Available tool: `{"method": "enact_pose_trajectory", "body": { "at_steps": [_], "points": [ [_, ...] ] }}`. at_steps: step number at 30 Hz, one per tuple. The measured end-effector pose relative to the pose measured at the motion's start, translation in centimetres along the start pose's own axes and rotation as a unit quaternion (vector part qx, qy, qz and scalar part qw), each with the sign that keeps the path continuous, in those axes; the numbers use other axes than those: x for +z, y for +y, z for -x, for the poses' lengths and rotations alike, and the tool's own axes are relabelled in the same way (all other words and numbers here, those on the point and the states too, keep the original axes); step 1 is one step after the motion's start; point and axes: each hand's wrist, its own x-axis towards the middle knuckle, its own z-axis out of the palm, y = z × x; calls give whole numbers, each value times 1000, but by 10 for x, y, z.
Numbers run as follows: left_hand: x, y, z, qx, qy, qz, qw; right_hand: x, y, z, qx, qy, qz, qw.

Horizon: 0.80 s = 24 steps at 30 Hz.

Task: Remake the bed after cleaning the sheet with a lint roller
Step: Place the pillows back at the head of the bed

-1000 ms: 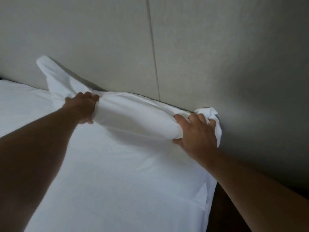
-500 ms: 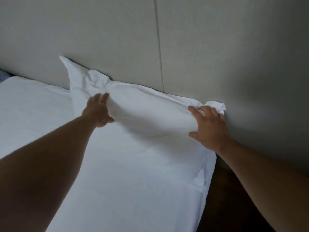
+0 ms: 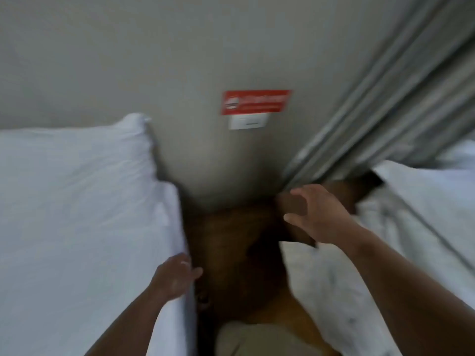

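A bedroom, seemingly guest lodging: a white-sheeted bed lies left of a red notice sticker on the grey wall, a switch plate just below it, a grey curtain to its right.

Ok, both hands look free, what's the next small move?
Probably lower the right hand onto the crumpled white bedding heaped on the right and grip it: that hand hovers open near it, while the bed by the left hand shows no cover.

White-sheeted bed left, rumpled white bedding right, brown wooden floor between them, red rectangular sticker on the grey wall behind
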Motion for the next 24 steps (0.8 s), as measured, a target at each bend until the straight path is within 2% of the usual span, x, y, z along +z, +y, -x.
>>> {"method": "enact_pose_trajectory", "body": {
  "at_steps": [2,5,8,12,16,20,24],
  "points": [
    [29,76,8,70,-51,3,996,-47,63,53,69,60,3,996],
    [64,185,35,182,-89,-41,978,-97,149,137,167,147,10,975],
    [98,281,74,277,-110,-59,953,-114,223,214,261,208,17,942],
    [157,381,127,332,-173,-29,927,-115,300,300,346,242,33,906],
    [231,444,171,322,-223,45,919,-122,368,362,419,190,-3,888],
    [284,486,218,202,-279,143,928,-131,432,378,365,149,-14,919],
    [331,507,233,116,-238,293,919,-148,479,349,329,155,-1,932]
  ]
}}
